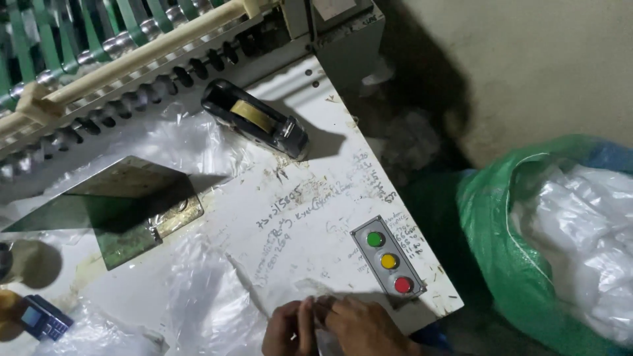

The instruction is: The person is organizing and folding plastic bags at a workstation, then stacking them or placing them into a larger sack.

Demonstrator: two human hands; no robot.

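Both my hands are at the bottom edge of the head view, close together on the white machine table. My left hand and my right hand pinch a piece of thin clear plastic film between their fingertips. Just above my right hand is a grey control box with a green, a yellow and a red button. A black tape dispenser with a yellowish roll lies further back on the table.
Rollers with green belts run along the back left. A metal triangular plate lies at the left. A small mobile phone rests at the bottom left. A green sack full of white plastic stands at the right.
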